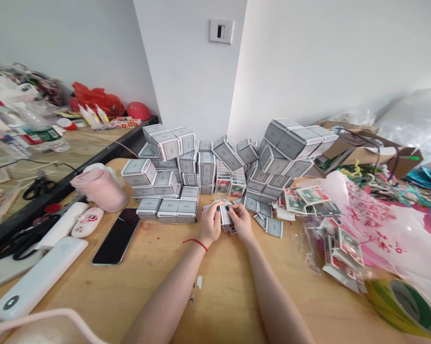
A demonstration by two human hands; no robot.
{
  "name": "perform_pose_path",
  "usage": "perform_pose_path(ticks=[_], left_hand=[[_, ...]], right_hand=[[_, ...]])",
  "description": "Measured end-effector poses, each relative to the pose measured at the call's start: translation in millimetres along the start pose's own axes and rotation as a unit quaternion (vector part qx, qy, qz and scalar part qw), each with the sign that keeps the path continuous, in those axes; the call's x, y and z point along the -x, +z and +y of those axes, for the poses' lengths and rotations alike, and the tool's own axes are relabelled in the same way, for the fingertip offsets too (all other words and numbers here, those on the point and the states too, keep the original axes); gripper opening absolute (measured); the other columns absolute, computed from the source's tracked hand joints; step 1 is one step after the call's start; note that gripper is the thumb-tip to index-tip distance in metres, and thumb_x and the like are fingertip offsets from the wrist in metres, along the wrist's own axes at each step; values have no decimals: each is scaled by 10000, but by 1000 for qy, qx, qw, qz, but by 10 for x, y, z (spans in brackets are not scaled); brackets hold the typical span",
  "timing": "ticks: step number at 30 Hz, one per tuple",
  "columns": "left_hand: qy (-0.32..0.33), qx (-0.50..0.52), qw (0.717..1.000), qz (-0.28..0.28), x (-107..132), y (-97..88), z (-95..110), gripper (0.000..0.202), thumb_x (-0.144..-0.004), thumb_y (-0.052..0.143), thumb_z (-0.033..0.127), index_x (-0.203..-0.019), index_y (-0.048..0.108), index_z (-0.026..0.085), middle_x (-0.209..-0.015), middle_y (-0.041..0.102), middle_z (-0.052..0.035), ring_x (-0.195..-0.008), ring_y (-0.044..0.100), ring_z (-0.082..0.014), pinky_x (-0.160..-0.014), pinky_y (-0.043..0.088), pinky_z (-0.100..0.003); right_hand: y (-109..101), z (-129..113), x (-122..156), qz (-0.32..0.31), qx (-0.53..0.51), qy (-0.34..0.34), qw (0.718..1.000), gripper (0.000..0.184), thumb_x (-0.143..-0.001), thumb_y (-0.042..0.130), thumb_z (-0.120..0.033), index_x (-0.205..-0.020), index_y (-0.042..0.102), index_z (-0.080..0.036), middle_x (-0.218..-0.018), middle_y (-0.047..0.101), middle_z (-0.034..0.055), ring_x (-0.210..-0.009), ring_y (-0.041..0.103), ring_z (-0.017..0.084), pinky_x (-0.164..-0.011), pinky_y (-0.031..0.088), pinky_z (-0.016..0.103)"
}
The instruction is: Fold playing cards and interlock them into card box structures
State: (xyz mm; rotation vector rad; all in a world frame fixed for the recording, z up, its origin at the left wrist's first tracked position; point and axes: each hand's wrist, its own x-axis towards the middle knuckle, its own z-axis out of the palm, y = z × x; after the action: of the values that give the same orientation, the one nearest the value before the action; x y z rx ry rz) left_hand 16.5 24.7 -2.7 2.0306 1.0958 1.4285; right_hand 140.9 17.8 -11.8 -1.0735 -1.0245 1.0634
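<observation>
Both hands, left hand (210, 224) and right hand (240, 220), are gripping one small card box (225, 213) above the counter (158, 267), near stacked boxes (172, 162).

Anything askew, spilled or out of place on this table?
Yes. The right pile of grey boxes is tumbled, boxes tilted at odd angles, unlike the flatter left pile. Loose cards lie scattered beside the right hand, which with the left hand holds a small deck. Red-and-green packets spill from clear wrap at the right.
</observation>
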Motion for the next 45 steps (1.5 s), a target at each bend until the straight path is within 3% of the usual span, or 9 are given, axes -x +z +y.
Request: perform_pose_path(ticks=[7, 10, 14, 19, 24, 29, 35, 41, 45], left_hand=[[-86, 103, 990, 37, -3, 6, 25, 263, -862, 301, 315, -860, 530, 185, -807, 594, -41, -730, 553, -149, -644, 436, -251], [-139, 150, 976, 76, -31, 41, -16, 295, -864, 290, 357, -794, 514, 178, -720, 553, -23, -636, 522, -127, -579, 428, -230], [-205, 231, 945, 106, -67, 112, -94, 313, -855, 293, 408, -771, 480, 172, -694, 544, -13, -641, 543, -125, -592, 458, -232], [-263, 281, 915, 121, -88, 156, -168, 313, -839, 320, 428, -788, 480, 164, -701, 563, -4, -633, 568, -121, -555, 474, -224], [-267, 288, 913, 107, -109, 147, -222, 292, -826, 320, 376, -782, 511, 159, -729, 582, -14, -663, 577, -124, -577, 479, -226], [-254, 285, 920, 93, -96, 142, -209, 218, -769, 336, 250, -817, 528, 157, -789, 609, -23, -705, 584, -133, -573, 474, -225], [-238, 287, 927, 45, -92, 123, -160, 281, -696, 357, 170, -849, 591, 139, -875, 630, -52, -803, 578, -165, -631, 469, -243], [-271, 303, 912, 55, -73, 114, -145, 199, -703, 378, 245, -669, 550, 152, -607, 561, 1, -531, 507, -114, -468, 396, -199], [-275, 305, 908, 76, -64, 110, -186, 229, -708, 358, 263, -626, 543, 155, -572, 538, 8, -507, 487, -106, -470, 386, -201]], right_hand=[[-9, -11, 5, 1, 9, 12, 1000, 262, -675, 622, -414, -630, 495, -190, -505, 461, -56, -437, 417, 77, -396, 342, 191], [-6, -24, 14, -15, -10, 33, 999, 252, -697, 588, -423, -635, 505, -194, -497, 475, -49, -425, 451, 91, -388, 394, 210], [-4, -29, 31, -44, -56, 61, 996, 196, -702, 562, -368, -808, 570, -203, -586, 553, -27, -469, 534, 126, -448, 486, 269], [-16, -74, 65, -106, -106, 39, 988, 396, -629, 615, -268, -1016, 541, -229, -784, 606, 5, -627, 582, 153, -547, 524, 303], [20, -120, 74, -153, -118, 45, 980, 528, -593, 687, -243, -1076, 473, -250, -788, 593, -2, -630, 579, 145, -554, 522, 301], [34, -61, 51, -100, -141, 68, 982, 355, -633, 664, -264, -939, 486, -250, -666, 547, -51, -539, 531, 109, -519, 517, 275], [3, 0, 5, -72, -172, 119, 975, 254, -614, 646, -240, -800, 473, -226, -561, 505, -73, -408, 474, 91, -377, 452, 226], [2, 9, 2, -62, -163, 129, 976, 131, -660, 600, -258, -743, 519, -198, -571, 546, -44, -414, 498, 103, -386, 459, 247], [0, -41, 48, -124, -176, 94, 972, 178, -651, 625, -217, -814, 555, -201, -735, 609, -3, -598, 585, 139, -519, 500, 271]])
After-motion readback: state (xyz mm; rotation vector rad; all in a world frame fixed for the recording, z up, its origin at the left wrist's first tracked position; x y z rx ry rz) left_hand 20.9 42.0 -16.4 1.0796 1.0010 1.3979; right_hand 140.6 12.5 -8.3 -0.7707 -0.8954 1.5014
